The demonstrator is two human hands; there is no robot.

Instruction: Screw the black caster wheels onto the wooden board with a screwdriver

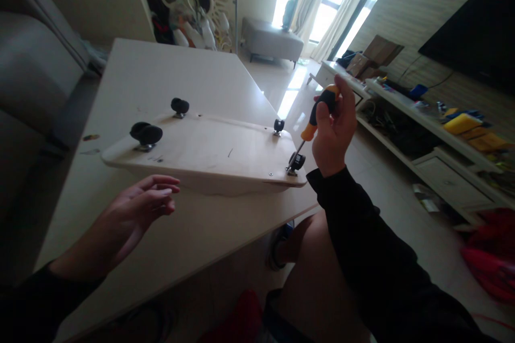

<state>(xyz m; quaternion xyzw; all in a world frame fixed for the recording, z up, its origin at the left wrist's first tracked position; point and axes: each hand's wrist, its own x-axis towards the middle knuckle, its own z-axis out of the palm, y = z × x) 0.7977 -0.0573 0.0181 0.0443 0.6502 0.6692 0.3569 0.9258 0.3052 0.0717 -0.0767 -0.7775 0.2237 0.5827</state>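
Observation:
A white board-like piece (209,144) lies on the table with caster wheels pointing up at its corners. My right hand (336,128) is wrapped round the black and orange handle of a screwdriver (309,131). The screwdriver slants down, its tip at the metal plate of the near right caster (296,162). A smaller-looking caster (278,126) stands at the far right corner. On the left are a large black caster (145,135) and another caster (179,106) behind it. My left hand (140,209) hovers by the near left edge, fingers apart, holding nothing.
The white table (169,69) stretches away from me. Right of it, a low cabinet (434,171) carries cardboard boxes (374,56) and loose items under a dark television (478,32). A grey bench (271,40) stands by the window. My bare leg (314,278) is below the table edge.

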